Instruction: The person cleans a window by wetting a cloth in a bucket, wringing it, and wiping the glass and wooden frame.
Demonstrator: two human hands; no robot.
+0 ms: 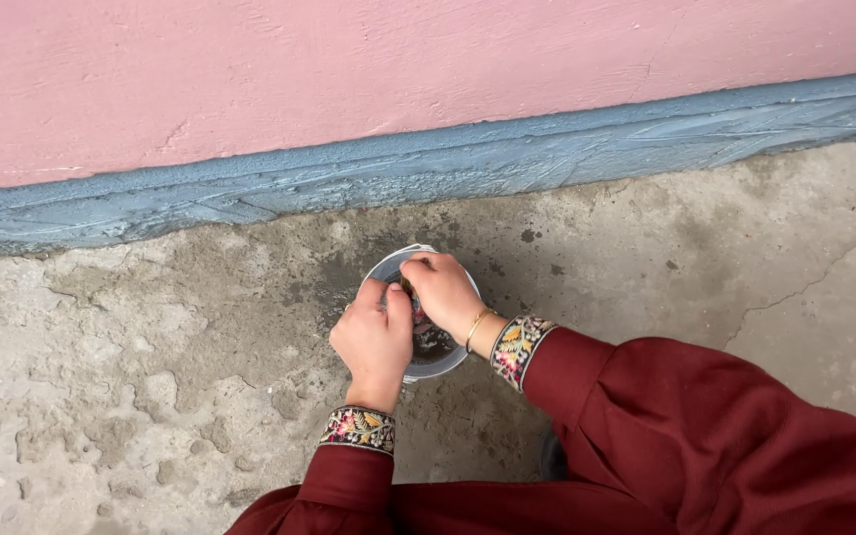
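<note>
Dark red sleeves (646, 436) with embroidered cuffs nearest camera. Left hand (375, 342) curled around near rim of small metal bowl (388, 267), gripping it. Right hand (443, 289) closed on small dark thing inside bowl, too hidden to tell what; gold bangle (478, 325) on wrist. Bowl sits on rough concrete floor (151, 376), near blue skirting (448, 163) under pink wall (349, 69).

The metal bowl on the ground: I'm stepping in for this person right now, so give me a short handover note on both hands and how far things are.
Left hand: grips the near rim of the metal bowl, steadying it.
Right hand: inside the bowl, fingers closed on something small and dark; what it is cannot be told.
Bowl: sits on a wet patch of the concrete floor, near the blue base of the pink wall.
Done: the bowl's inside looks wet and dark.
Left: the bowl is not yet clean, judging by the dark residue.
</note>
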